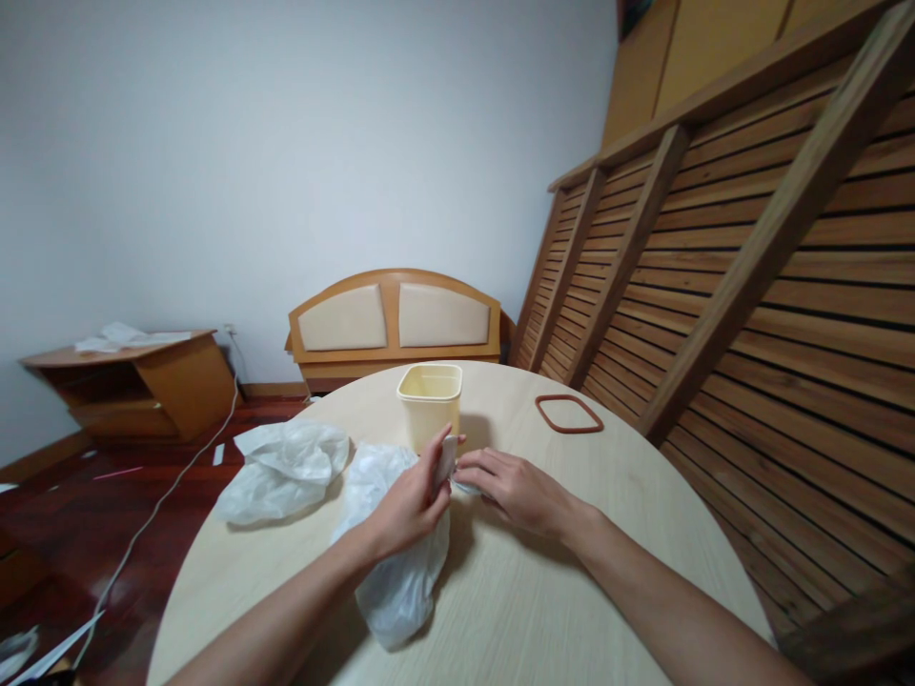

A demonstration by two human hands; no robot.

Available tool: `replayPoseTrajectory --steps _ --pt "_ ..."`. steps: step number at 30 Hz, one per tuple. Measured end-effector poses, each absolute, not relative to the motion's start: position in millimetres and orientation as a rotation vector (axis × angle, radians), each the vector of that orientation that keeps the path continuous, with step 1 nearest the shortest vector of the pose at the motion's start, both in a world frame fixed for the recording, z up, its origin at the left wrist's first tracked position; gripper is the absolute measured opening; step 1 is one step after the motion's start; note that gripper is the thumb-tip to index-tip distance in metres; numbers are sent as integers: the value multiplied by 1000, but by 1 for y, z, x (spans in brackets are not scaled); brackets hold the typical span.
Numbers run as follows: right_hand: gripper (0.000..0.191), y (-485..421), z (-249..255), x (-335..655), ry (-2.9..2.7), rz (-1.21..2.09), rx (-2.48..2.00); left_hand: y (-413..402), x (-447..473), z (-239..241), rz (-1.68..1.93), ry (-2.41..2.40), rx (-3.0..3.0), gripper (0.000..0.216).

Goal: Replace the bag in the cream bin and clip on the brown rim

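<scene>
My left hand [415, 500] is closed around a small white bundle [446, 461], which looks like rolled or folded plastic. My right hand [511, 486] pinches a thin whitish piece of plastic at the bundle's right side, its fingertips close to those of my left. Below and behind my left wrist, a crumpled white plastic bag [400, 595] lies on the table; whether it joins the bundle is hidden. Just beyond my hands stands a pale yellow square bin [429, 405], upright with its top open. A brown rounded-square ring [570, 414] lies flat to the right.
A second crumpled white plastic bag [286, 467] lies at the left of the round wooden table [572, 591]. Slatted wooden panels [715, 286] lean on the right. Behind are a headboard [393, 319] and a low cabinet [135, 381]; a white cable [164, 505] crosses the floor.
</scene>
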State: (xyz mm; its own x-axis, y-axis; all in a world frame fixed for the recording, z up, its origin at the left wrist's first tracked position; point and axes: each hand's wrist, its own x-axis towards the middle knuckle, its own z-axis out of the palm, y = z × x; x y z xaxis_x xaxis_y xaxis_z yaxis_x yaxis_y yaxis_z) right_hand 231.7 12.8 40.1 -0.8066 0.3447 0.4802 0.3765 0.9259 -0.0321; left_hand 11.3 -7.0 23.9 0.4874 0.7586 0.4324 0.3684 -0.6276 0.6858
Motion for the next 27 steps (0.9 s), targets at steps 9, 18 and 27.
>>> replayPoseTrajectory --steps 9,18,27 --pt "19 11 41 230 -2542 -463 -410 -6 11 13 968 929 2302 84" --pt "19 17 36 235 -2538 -232 -458 -9 7 25 1005 1103 2286 47" --pt "25 17 37 241 -2502 -125 -541 -9 5 26 947 1272 2395 13"
